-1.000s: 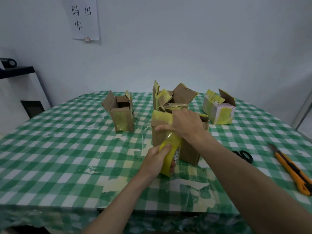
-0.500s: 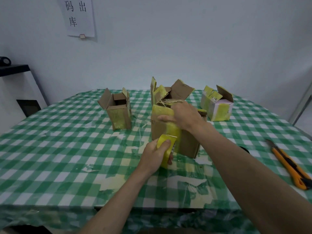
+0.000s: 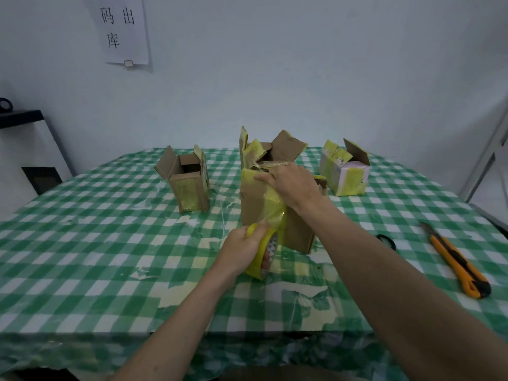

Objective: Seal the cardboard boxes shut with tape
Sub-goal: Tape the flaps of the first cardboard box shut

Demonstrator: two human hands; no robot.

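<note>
right hand (image 3: 292,185) lay over the top front edge of the near cardboard box (image 3: 254,210) in the middle of the green checked table (image 3: 90,243), fingers fairly straight and pressing the yellow tape strip (image 3: 272,209) down onto the flap. left hand (image 3: 242,248) sat just in front of and below that box, fingers curled round the yellow tape roll (image 3: 261,255), with the strip running up from the roll to the box face. three more boxes stood open behind: left box (image 3: 189,193), rear box (image 3: 275,152), right box (image 3: 347,174); an orange utility knife (image 3: 457,262) lay well off to the right.
</note>
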